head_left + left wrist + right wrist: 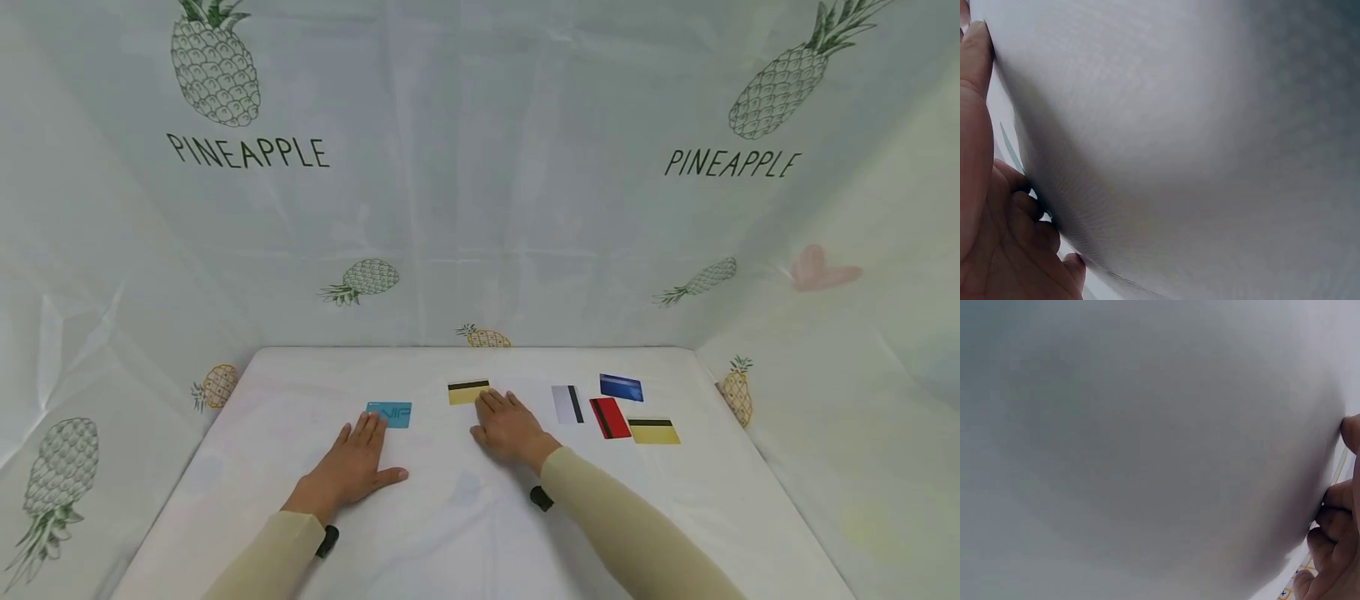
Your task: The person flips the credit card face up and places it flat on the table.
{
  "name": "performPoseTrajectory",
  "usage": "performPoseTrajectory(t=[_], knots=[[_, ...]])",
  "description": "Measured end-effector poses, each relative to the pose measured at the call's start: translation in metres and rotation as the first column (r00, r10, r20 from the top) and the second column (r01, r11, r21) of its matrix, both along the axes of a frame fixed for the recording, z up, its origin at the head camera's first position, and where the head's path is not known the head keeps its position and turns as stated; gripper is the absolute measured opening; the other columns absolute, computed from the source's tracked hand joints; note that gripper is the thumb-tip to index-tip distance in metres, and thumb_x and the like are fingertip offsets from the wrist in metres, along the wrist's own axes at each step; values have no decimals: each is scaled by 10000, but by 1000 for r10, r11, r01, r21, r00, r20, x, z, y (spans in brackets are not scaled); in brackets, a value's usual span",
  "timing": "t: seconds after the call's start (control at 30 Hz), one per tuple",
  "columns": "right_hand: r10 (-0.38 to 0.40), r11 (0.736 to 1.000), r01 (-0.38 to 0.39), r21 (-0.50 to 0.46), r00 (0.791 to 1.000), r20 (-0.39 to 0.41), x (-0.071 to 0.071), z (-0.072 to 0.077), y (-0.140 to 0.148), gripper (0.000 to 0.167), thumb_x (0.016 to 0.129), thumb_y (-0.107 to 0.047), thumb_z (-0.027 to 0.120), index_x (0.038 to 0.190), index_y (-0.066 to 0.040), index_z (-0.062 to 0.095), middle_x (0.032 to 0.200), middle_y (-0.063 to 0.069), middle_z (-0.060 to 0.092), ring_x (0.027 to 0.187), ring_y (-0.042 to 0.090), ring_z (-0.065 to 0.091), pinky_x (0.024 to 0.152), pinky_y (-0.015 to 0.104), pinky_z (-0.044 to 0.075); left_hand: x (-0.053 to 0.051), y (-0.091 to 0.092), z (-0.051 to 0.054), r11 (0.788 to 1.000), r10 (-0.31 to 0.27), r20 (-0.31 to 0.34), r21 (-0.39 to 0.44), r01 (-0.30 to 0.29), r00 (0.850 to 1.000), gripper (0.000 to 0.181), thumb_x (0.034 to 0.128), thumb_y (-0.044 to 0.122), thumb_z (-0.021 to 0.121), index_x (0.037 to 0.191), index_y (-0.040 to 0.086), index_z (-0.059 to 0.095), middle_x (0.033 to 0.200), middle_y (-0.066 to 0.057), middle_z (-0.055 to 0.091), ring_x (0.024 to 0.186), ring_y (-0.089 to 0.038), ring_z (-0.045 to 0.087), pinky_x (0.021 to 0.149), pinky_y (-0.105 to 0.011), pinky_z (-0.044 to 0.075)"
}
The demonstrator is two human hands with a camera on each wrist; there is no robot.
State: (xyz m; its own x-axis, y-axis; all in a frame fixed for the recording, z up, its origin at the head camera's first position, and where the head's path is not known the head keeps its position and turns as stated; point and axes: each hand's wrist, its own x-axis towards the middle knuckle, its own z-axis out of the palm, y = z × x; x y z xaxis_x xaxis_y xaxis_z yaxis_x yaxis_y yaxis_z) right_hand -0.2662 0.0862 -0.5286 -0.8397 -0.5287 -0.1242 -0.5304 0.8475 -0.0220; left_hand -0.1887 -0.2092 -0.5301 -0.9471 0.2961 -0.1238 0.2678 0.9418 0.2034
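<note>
A light-blue card (399,417) with VIP lettering lies flat on the white-covered table, left of the middle. My left hand (351,468) rests on its left part, fingers extended and thumb spread to the right. Right of it lies a gold card (465,394) with a dark stripe. The fingertips of my right hand (514,433) touch that card's right end and cover its lower right corner. In the left wrist view, the left hand (1019,256) shows at the left edge, its fingertips against the cloth. The right wrist view catches the right hand (1338,550) only at its right edge.
To the right lie a silver card (564,404), a dark-blue card (621,387), a red card (609,418) and a second gold card (654,431). The table's back edge meets a hanging pineapple-print cloth (480,208), which also encloses both sides.
</note>
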Motion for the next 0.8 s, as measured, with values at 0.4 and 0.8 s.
performPoseTrajectory(t=[0.4, 0.8], knots=[[48, 999, -45, 30, 994, -99, 32, -3, 19, 604, 1025, -455, 395, 1478, -56, 404, 1528, 82, 372, 1418, 254, 305, 1146, 441, 216, -4, 3, 2, 999, -34, -23, 3, 34, 999, 1039, 874, 659, 560, 1500, -90, 206, 1568, -269, 145, 1452, -409, 95, 1126, -587, 130], [30, 999, -27, 22, 992, -124, 58, -7, 22, 624, 1009, -479, 428, 1466, -54, 426, 1515, 93, 393, 1396, 270, 348, 1130, 462, 250, 5, 76, 9, 991, -129, -20, 41, 130, 991, 941, 891, 607, 582, 1530, 8, 239, 1595, -151, 185, 1470, -312, 115, 1150, -518, 138]])
